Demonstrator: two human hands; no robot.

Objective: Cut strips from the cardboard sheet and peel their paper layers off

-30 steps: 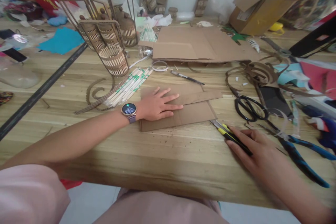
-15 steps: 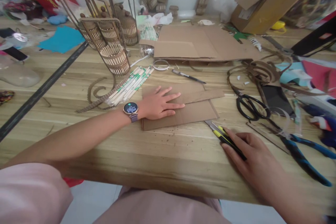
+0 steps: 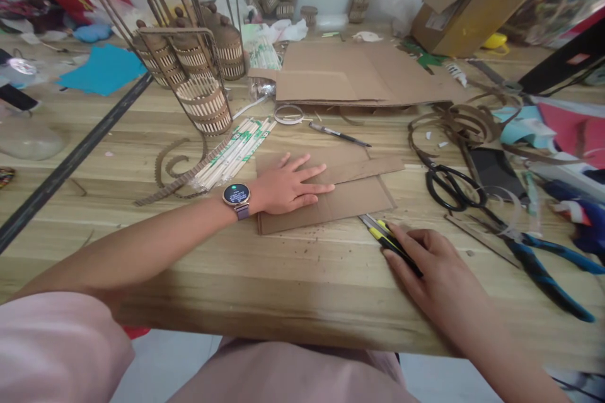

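2 hands on my feed, both on the wooden surface (image 3: 283,289). L grip (image 3: 286,189): palm down, fingers spread wide, pressing 1 cardboard pc (image 3: 352,198) mid-surface; can't tell its no. of layers. 1 watch (image 3: 236,194) on that wrist. 1 cardboard strip (image 3: 373,168) lies across the pc, R end poking past its R edge, L end at the fingers.

R grip (image 3: 442,271): closed round 1 utility knife (image 3: 390,241), black w/ yellow, blade out, tip at the pc's near edge; contact or just off, I can't tell.

Just far of the pc: 1 pen (image 3: 339,134), 1 white ring (image 3: 288,114). Far L: a batch of wrapped sticks (image 3: 239,151), too bunched to count, then framed slatted lanterns (image 3: 203,110), overlapping, no sure count.

R side, I've got 1 pr scissors (image 3: 457,187), 1 pr pliers (image 3: 539,271) w/ blue-black handles, 1 dark flat panel (image 3: 497,173). Far side: a big folded cardboard (image 3: 345,69), layers unclear, plus 1 open carton (image 3: 449,22) far R.
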